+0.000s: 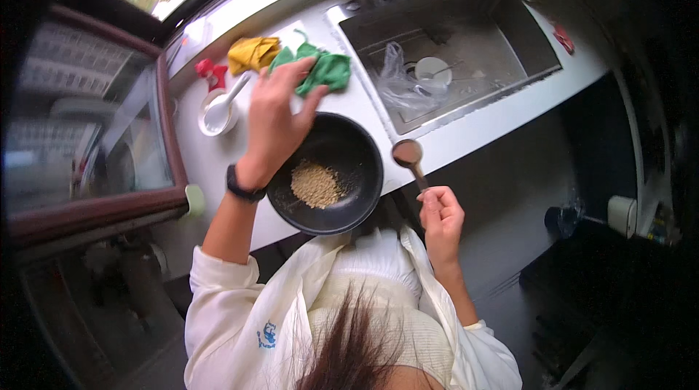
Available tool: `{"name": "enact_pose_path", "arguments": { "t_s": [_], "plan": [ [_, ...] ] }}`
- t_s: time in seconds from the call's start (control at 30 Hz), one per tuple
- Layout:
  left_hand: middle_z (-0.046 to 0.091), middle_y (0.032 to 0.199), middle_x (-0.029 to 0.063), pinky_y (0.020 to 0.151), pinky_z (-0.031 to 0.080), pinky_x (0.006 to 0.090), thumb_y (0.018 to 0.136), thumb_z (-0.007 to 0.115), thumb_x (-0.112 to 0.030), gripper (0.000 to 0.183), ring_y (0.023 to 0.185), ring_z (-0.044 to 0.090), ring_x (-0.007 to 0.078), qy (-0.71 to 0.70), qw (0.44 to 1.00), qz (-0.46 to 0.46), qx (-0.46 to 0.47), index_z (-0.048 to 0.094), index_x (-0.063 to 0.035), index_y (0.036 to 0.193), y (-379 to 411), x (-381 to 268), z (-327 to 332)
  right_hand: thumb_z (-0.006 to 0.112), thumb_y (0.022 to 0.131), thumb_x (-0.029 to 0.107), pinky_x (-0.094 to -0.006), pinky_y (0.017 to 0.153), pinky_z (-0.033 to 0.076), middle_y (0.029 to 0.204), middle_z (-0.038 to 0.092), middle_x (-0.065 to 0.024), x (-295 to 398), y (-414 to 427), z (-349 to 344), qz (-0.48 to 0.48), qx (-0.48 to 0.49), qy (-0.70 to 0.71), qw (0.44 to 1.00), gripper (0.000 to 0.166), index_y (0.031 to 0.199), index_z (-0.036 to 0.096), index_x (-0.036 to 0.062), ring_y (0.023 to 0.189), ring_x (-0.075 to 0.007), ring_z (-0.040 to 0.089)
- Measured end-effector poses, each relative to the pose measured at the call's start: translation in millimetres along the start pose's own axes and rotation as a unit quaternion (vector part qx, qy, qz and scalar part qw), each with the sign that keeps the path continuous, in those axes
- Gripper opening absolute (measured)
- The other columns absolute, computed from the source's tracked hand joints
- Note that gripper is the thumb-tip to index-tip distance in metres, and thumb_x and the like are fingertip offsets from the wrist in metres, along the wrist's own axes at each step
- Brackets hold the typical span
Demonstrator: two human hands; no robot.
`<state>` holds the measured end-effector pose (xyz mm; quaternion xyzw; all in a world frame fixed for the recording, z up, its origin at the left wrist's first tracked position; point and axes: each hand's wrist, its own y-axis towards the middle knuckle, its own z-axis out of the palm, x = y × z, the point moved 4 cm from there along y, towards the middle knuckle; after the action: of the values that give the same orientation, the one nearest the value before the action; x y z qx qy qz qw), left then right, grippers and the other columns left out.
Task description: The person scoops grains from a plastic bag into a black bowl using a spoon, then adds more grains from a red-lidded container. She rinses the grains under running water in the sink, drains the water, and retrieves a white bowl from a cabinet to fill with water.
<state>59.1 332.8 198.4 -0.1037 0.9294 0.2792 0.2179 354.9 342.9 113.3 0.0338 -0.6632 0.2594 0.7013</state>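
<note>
A black pan [357, 171] sits at the counter's front edge, with a small heap of pale crumbs or grains [317, 185] at its bottom. Above the pan's left rim my left hand [281, 109] is spread, fingers apart and empty. Its fingertips overlap a crumpled green cloth [330, 71] in view; whether they touch it I cannot tell. My right hand [443, 221] grips the handle of a brown ladle-like spoon [408, 153]. The round bowl of this spoon is right of the pan, over the counter's edge.
A white cup [210, 125] holding a white spoon [221, 109] stands left, near a yellow cloth [253, 55] and a red item [212, 74]. The steel sink [486, 35] contains a plastic bag [401, 84] and a white bowl [434, 69]. An open window sash [169, 117] juts in at left.
</note>
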Motion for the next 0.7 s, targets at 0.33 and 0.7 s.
{"name": "enact_pose_path", "arguments": {
  "t_s": [0.33,0.7],
  "plan": [
    [0.064,0.101,0.0074,0.083,0.05,0.0278,0.096,0.058,-0.008,0.018,0.088,0.062,0.0139,-0.195,0.847,-0.366,-0.332,0.06,0.0007,0.111,-269,70,-137,0.059,0.098,0.018,-0.0176,0.053,0.031,0.072,0.049,0.0075,-83,-88,159,0.144,0.339,-0.044,0.929,0.018,0.087,0.06,0.004,0.062,-0.0003,0.039],
    [0.064,0.095,0.006,0.08,0.051,0.0251,0.097,0.055,-0.006,0.013,0.082,0.061,0.0117,-0.336,0.757,-0.495,-0.262,0.059,0.0002,0.108,-447,104,-158,0.059,0.095,0.027,-0.0279,0.051,0.034,0.059,0.048,0.0044,-247,-52,245,0.099,0.164,-0.185,0.964,0.028,0.08,0.065,0.0034,0.056,-0.0074,0.042]
  ]
}}
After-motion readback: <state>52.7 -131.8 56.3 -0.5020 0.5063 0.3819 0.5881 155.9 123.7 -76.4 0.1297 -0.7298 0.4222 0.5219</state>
